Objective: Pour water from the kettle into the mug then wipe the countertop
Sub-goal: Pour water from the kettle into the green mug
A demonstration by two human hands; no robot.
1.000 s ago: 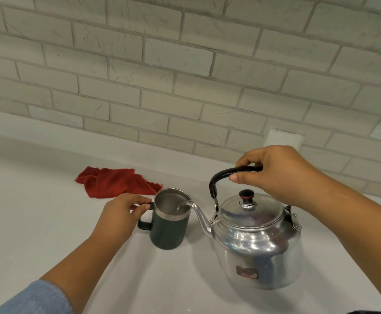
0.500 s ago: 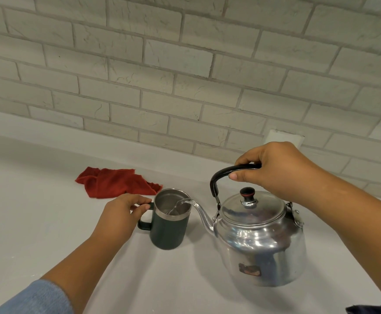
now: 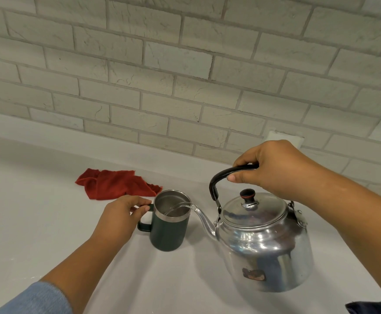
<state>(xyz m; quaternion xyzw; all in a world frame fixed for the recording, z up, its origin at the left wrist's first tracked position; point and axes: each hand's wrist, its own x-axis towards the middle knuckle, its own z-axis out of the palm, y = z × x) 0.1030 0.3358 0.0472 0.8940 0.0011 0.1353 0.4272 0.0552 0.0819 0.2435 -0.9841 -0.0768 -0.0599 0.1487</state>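
Two hands engaged, both gripping. Right hand [image 3: 275,171] is wrapped round the black arched handle [image 3: 221,177] of the shiny round-bellied aluminium kettle [image 3: 264,245], with the thumb pressed along the handle's near side. The kettle hangs directly under that hand, tipped toward the left hand; I cannot tell whether its base clears the white countertop [image 3: 37,223]. Its lid sits closed, with a dark red-ringed knob [image 3: 247,194] just below the right thumb. The thin curved spout reaches over the rim of the dark green steel-lined mug [image 3: 169,232], and a clear stream of water [image 3: 180,206] arcs from the spout tip into the mug. I note the mug stands upright on the countertop, between the two hands and touching the left one. Left hand [image 3: 119,219] holds the mug's loop handle [image 3: 143,225], thumb on top, fingers curled at the loop; the fingertips are hidden from me. A crumpled red cloth [image 3: 114,184] lies on the countertop just beyond the left hand; its nearest corner meets the mug's rim in this view, and I cannot tell if they touch. A blue sleeve [image 3: 37,300] covers the left forearm. A pale brick wall [image 3: 162,75] stands beyond both hands.
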